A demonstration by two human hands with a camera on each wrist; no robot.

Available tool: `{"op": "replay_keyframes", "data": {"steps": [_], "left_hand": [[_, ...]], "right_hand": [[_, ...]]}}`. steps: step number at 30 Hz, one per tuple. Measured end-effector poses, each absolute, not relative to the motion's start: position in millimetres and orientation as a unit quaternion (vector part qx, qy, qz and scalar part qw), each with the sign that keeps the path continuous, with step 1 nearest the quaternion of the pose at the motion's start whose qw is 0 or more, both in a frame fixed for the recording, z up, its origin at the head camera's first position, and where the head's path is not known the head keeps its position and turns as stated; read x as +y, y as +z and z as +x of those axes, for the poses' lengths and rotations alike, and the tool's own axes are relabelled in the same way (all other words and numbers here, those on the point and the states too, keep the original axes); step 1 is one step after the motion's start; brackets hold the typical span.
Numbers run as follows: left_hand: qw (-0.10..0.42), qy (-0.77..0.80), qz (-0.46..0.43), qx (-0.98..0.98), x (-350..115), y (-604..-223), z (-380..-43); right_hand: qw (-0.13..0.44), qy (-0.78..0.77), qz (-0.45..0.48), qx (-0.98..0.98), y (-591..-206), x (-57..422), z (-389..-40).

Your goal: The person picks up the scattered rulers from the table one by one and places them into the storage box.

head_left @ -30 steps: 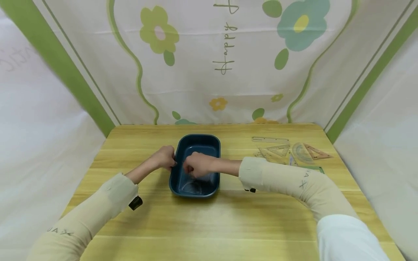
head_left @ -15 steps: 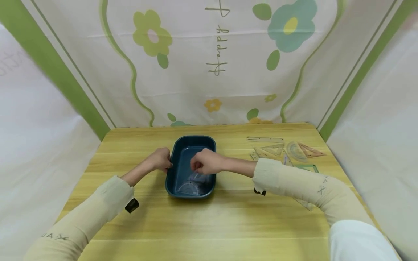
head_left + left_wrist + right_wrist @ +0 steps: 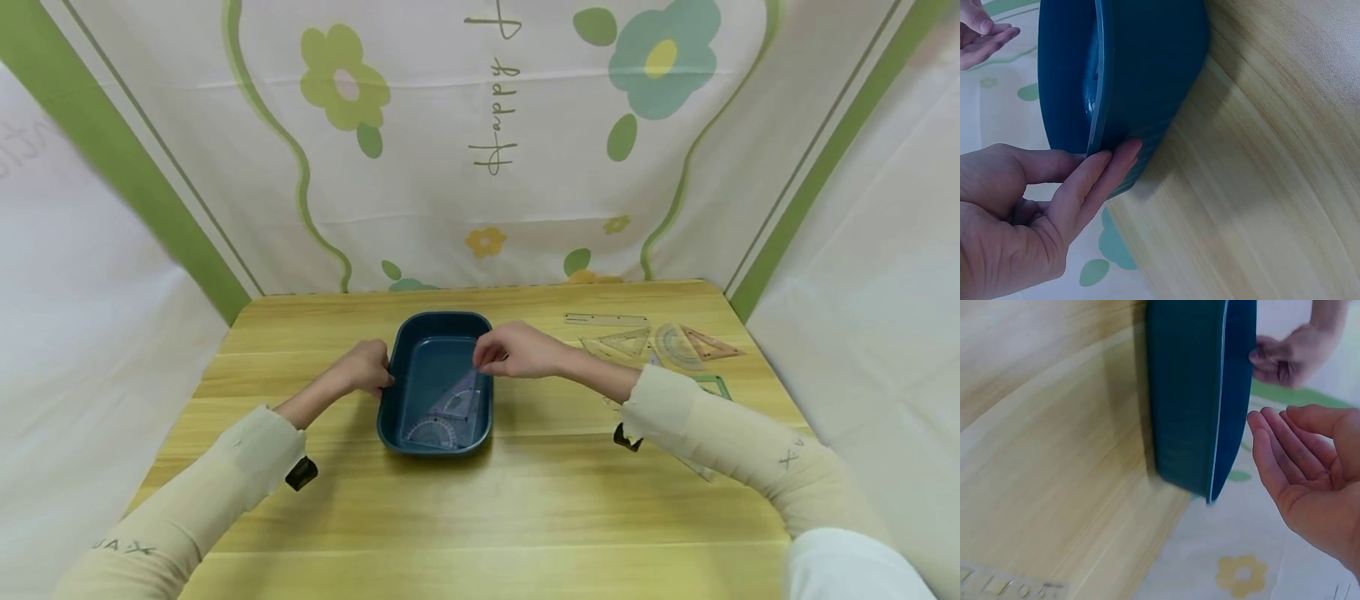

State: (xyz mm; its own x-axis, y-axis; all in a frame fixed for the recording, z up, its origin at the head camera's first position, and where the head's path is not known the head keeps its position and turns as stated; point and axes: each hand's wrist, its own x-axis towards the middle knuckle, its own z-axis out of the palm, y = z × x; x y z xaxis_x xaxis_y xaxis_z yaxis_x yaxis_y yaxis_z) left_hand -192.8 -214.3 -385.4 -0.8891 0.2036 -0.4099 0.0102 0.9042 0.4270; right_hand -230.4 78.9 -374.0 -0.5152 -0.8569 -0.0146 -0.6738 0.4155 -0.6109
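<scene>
A dark blue rectangular bin stands on the wooden table. My left hand pinches its left rim; in the left wrist view the thumb lies inside the wall and the fingers outside. Over the right rim is my right hand, its fingers relaxed and slightly bent. The right wrist view shows nothing between these fingers. Inside the bin, toward its near end, lie a clear set square and what looks like a clear protractor, partly overlapping.
To the right on the table lie a straight ruler, a yellowish set square, a round-edged protractor, an orange set square and a green-edged piece. The right sleeve covers part of them. A flowered cloth hangs behind.
My right hand has risen out of the bin and moved right to its rim, uncovering the clear pieces inside. The left hand keeps its grip on the bin. The head view has shifted slightly.
</scene>
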Motion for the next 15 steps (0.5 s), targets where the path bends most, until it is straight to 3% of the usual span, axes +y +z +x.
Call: {"op": "replay_keyframes", "data": {"steps": [15], "left_hand": [[0.23,0.234,0.053,0.943,-214,-386,-192]], "right_hand": [[0.172,-0.33,-0.395,0.84,-382,142,-255]]}}
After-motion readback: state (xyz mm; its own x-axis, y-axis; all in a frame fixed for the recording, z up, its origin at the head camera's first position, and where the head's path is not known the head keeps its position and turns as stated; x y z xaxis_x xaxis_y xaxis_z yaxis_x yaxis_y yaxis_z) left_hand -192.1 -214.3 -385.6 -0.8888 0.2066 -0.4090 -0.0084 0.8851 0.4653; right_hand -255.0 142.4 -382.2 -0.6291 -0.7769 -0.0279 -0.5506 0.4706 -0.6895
